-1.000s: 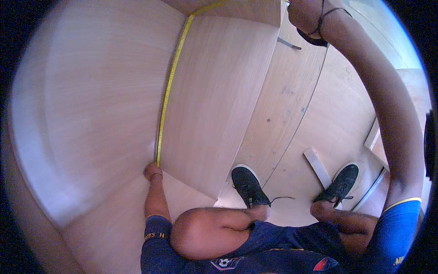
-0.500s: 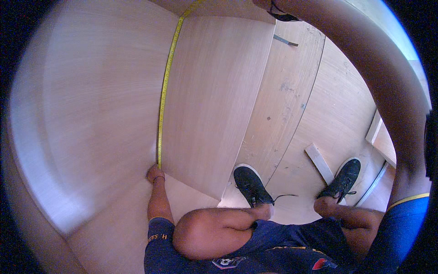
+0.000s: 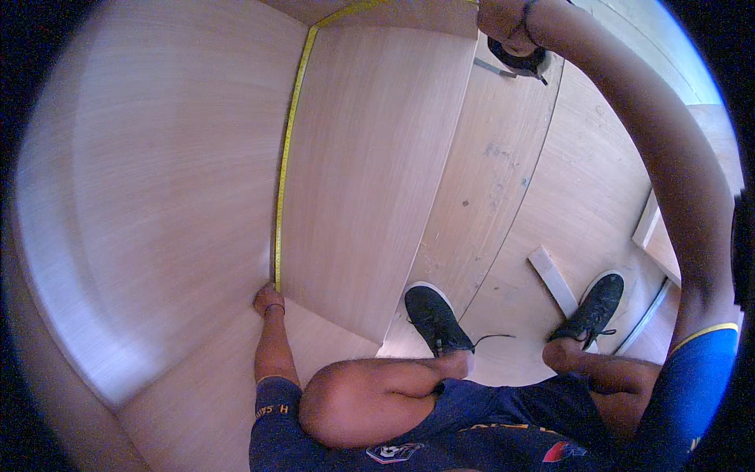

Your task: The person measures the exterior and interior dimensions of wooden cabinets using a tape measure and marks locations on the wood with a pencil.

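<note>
A yellow tape measure blade [image 3: 288,149] runs along the inner corner where two pale wood panels meet. It bends at the far corner and continues right along the far panel. My left hand [image 3: 269,300] is closed at the blade's near end, low in the corner; its fingertips are partly hidden. At the far right end of that panel, my right hand [image 3: 503,22] grips the dark tape measure case [image 3: 519,60], with the blade reaching toward it along the panel's top edge.
A tall wood panel [image 3: 173,173] rises on the left. On the board floor lie a loose wooden strip [image 3: 553,282] by my right shoe [image 3: 595,307] and a thin dark flat strip [image 3: 494,68] near the case. More boards [image 3: 659,236] stand at the right.
My right hand has moved right and slightly nearer with the case, so more blade shows along the far panel. My left hand stays at the near corner.
</note>
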Demonstrator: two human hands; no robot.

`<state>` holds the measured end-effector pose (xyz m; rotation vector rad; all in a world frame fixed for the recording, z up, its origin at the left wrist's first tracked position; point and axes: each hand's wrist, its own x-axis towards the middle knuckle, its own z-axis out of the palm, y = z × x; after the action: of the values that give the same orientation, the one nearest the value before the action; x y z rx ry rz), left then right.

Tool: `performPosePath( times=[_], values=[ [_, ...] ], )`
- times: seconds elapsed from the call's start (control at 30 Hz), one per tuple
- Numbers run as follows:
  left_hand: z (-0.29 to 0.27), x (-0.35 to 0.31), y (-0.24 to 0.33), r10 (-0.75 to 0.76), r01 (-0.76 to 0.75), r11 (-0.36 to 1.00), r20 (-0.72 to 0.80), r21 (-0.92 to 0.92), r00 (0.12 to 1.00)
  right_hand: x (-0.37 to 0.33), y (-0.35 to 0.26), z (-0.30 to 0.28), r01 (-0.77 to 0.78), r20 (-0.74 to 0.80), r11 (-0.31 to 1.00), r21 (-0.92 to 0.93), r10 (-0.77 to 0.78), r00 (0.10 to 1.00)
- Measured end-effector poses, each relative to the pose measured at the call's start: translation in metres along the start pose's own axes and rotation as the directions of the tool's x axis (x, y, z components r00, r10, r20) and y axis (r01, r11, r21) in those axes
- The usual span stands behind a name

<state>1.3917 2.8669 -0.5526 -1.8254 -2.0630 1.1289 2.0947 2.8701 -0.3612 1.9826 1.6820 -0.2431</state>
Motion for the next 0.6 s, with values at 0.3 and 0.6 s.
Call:
performPosePath(
  times=[0.3,0.6],
  values=[
    [0.002,0.008,-0.007,0.059,-0.062,0.997,0.093,0.037,0.994,-0.043,-0.007,-0.007,-0.186,-0.138,0.969,0.161,0.209,0.968],
    [0.008,0.019,-0.011,0.119,-0.126,0.99,0.107,0.062,0.987,-0.034,-0.019,-0.043,-0.153,-0.215,0.988,-0.007,0.148,0.965]
  ],
)
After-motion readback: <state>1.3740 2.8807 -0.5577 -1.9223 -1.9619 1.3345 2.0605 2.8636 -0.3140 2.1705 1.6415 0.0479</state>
